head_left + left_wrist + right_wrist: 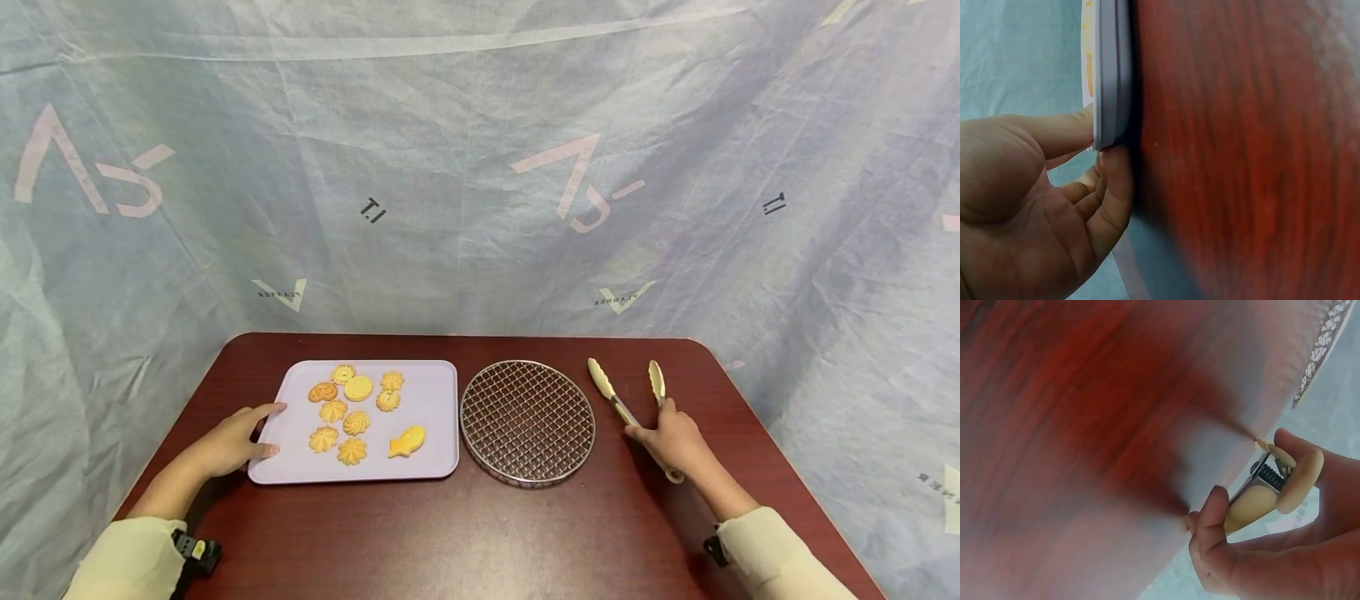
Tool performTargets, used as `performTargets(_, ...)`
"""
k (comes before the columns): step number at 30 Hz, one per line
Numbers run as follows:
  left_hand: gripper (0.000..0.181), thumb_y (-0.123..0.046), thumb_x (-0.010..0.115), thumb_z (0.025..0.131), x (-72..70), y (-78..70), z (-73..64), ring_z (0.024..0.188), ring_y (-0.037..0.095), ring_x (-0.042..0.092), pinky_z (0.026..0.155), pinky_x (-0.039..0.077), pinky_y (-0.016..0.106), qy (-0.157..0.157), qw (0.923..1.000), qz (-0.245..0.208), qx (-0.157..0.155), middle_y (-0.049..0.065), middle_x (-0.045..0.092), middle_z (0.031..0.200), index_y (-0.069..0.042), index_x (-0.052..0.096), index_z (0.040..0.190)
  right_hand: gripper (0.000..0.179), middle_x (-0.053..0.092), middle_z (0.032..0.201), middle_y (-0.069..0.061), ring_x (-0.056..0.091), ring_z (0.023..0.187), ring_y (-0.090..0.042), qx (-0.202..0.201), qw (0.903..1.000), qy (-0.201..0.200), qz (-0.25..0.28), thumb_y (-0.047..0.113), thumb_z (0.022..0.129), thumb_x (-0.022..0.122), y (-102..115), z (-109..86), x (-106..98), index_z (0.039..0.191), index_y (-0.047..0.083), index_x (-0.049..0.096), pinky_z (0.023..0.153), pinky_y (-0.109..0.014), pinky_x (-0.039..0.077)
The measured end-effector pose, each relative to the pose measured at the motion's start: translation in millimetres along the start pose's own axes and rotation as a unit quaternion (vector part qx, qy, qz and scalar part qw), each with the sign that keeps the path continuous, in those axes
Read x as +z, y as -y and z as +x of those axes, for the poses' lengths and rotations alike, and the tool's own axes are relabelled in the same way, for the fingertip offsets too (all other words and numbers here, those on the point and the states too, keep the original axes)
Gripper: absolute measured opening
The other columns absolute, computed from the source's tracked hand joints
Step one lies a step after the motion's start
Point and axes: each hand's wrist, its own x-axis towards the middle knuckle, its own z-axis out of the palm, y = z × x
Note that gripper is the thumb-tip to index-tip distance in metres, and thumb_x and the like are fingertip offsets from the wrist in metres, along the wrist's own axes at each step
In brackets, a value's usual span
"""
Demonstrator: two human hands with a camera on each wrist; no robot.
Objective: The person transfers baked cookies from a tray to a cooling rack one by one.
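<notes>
My left hand (228,442) grips the left edge of a pale lilac tray (431,387). In the left wrist view, the thumb lies over the tray's rim (1113,69) and fingertips are at its underside. Several yellow cookies, some flower-shaped, lie on the tray, along with a brown-edged pretzel-shaped cookie (322,392) and a fish-shaped cookie (407,442). At the right, my right hand (678,442) holds a pair of cream-tipped tongs (602,380), whose arms are spread apart and point away from me. The right wrist view shows the tongs' spring end (1269,478) between thumb and fingers.
A round wire rack (527,421) sits between the tray and the tongs, close to the tray's right edge. All of it is on a dark red wooden table (480,533). Grey-blue cloth (450,167) hangs behind and at both sides.
</notes>
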Motion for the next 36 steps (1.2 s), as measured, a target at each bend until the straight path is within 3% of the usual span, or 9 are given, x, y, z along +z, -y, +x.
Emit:
performTargets(11, 0.072, -0.008, 0.077, 0.091, -1.0, -2.2, -1.4, 0.092, 0.031, 0.056, 0.076, 0.047, 0.040, 0.000, 1.0000, -0.004, 0.000, 0.025, 0.054, 0.108, 0.014, 0.040, 0.147, 0.064, 0.065, 0.090, -0.029, 0.066, 0.074, -0.034, -0.003, 0.9973, 0.027, 0.068, 0.035, 0.091, 0.077, -6.4, 2.9, -6.7, 0.115, -0.018, 0.050, 0.069, -0.048, 0.054)
performTargets(14, 0.072, -0.009, 0.077, 0.091, -1.9, -3.2, -1.5, 0.093, 0.031, 0.056, 0.076, 0.047, 0.040, 0.003, 1.0000, -0.003, -0.003, 0.026, 0.054, 0.108, 0.014, 0.039, 0.147, 0.060, 0.064, 0.095, -0.030, 0.070, 0.064, -0.029, 0.019, 0.9903, 0.044, 0.131, 0.028, 0.092, 0.076, -7.9, 3.2, -5.7, 0.119, -0.017, 0.047, 0.060, -0.044, 0.058)
performTargets(17, 0.072, -0.008, 0.077, 0.091, -2.3, -4.3, -1.8, 0.092, 0.030, 0.055, 0.075, 0.047, 0.039, 0.004, 1.0000, -0.006, -0.004, 0.025, 0.054, 0.108, 0.015, 0.039, 0.148, 0.062, 0.059, 0.102, -0.033, 0.070, 0.058, -0.028, 0.047, 0.9770, 0.059, 0.199, 0.022, 0.093, 0.075, -8.3, 3.0, -4.7, 0.126, -0.018, 0.041, 0.055, -0.041, 0.060)
performTargets(22, 0.072, -0.008, 0.077, 0.091, -2.1, -5.2, -2.1, 0.089, 0.029, 0.055, 0.072, 0.046, 0.038, 0.005, 0.9999, -0.010, -0.005, 0.024, 0.053, 0.106, 0.015, 0.038, 0.147, 0.073, 0.061, 0.094, -0.027, 0.069, 0.060, -0.023, 0.066, 0.9650, 0.061, 0.247, 0.018, 0.092, 0.075, -7.2, 2.4, -5.5, 0.137, -0.021, 0.031, 0.055, -0.041, 0.060)
performTargets(26, 0.072, -0.007, 0.077, 0.091, -1.8, -4.8, -2.2, 0.088, 0.029, 0.054, 0.071, 0.046, 0.037, 0.005, 0.9999, -0.014, -0.006, 0.025, 0.053, 0.106, 0.015, 0.038, 0.148, 0.077, 0.064, 0.077, -0.020, 0.065, 0.056, -0.021, 0.065, 0.9640, 0.063, 0.250, 0.015, 0.091, 0.073, -5.4, 1.4, -7.2, 0.140, -0.021, 0.026, 0.052, -0.039, 0.058)
performTargets(30, 0.072, -0.007, 0.076, 0.091, -1.8, -4.4, -2.0, 0.088, 0.029, 0.055, 0.069, 0.047, 0.037, 0.005, 0.9998, -0.018, -0.006, 0.026, 0.053, 0.107, 0.015, 0.038, 0.147, 0.086, 0.061, 0.074, -0.017, 0.060, 0.056, -0.019, 0.072, 0.9675, 0.060, 0.235, 0.017, 0.090, 0.071, -5.5, 0.7, -7.0, 0.148, -0.018, 0.019, 0.051, -0.035, 0.054)
performTargets(32, 0.072, -0.006, 0.076, 0.091, -1.8, -4.1, -1.7, 0.088, 0.029, 0.055, 0.070, 0.047, 0.037, 0.005, 0.9998, -0.018, -0.006, 0.026, 0.053, 0.107, 0.015, 0.038, 0.147, 0.091, 0.061, 0.080, -0.019, 0.059, 0.059, -0.020, 0.077, 0.9716, 0.057, 0.217, 0.025, 0.092, 0.072, -6.7, 0.6, -6.1, 0.150, -0.017, 0.017, 0.053, -0.034, 0.053)
performTargets(36, 0.072, -0.007, 0.077, 0.091, -1.8, -3.7, -0.7, 0.088, 0.029, 0.055, 0.070, 0.047, 0.037, 0.006, 0.9998, -0.016, -0.006, 0.025, 0.053, 0.106, 0.015, 0.038, 0.147, 0.102, 0.060, 0.109, -0.037, 0.066, 0.074, -0.031, 0.060, 0.9874, 0.040, 0.141, 0.050, 0.095, 0.070, -10.2, 1.0, -5.3, 0.149, -0.021, 0.018, 0.066, -0.043, 0.056)
